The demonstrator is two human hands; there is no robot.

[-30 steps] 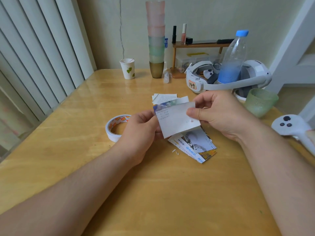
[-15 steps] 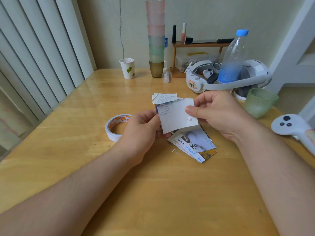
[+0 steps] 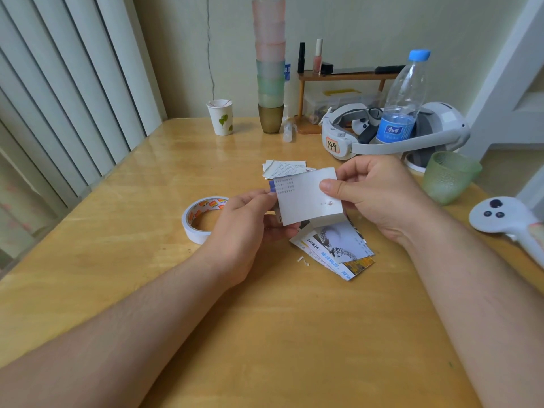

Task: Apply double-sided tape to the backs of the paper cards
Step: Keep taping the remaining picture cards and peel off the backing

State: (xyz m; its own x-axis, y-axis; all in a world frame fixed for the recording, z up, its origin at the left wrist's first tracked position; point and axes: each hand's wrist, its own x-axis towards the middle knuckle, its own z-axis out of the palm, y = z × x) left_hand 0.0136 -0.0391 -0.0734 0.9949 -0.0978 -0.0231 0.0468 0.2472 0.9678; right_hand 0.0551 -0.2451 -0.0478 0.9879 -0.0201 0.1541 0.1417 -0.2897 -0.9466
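With the left hand (image 3: 250,219) and right hand (image 3: 374,195) pinching the card (image 3: 306,195) by its edges, keep it taut, back up, before reaching for the tape roll (image 3: 200,219) at nine o'clock.

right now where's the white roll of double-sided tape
In the head view the white roll of double-sided tape lies flat on the wooden table, left of centre, partly hidden behind the left hand.

Bare table (image 3: 265,334) near; far edge crowded (stacked cups (image 3: 269,69), bottle (image 3: 404,98)).
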